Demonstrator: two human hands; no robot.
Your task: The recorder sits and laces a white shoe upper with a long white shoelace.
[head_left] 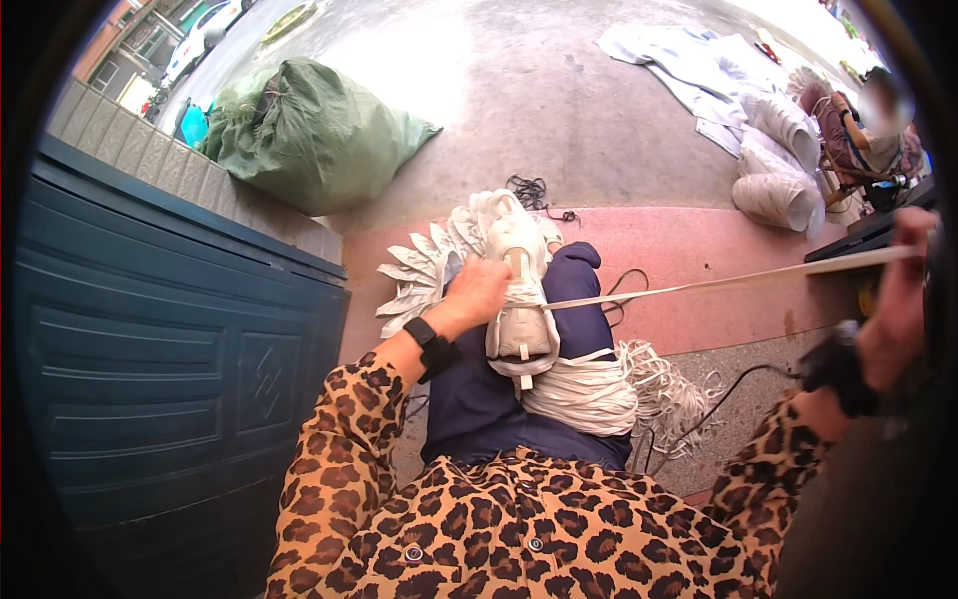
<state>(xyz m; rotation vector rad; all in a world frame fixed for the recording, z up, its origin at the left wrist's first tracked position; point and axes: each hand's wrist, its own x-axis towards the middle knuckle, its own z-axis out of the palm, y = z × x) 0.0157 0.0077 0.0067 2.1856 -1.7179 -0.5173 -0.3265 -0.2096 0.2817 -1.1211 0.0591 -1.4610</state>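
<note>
A cream sneaker (523, 327) rests on my lap, its heel towards me. My left hand (481, 290) is closed on its left side, near the lacing area. From the shoe a flat off-white shoelace (689, 289) runs taut to the right. My right hand (895, 309), slightly blurred and raised far to the right, is closed on the lace's other end. A thick bundle of white shoelaces (584, 391) lies over my right thigh, loose ends spilling to the right.
Several pale shoe uppers (411, 278) fan out beyond my left knee. Black laces (531, 190) lie on the floor ahead. A stuffed green sack (309, 140) stands far left, by a dark blue door (170, 349). White wrapped bundles (773, 195) and a seated person (878, 140) are far right.
</note>
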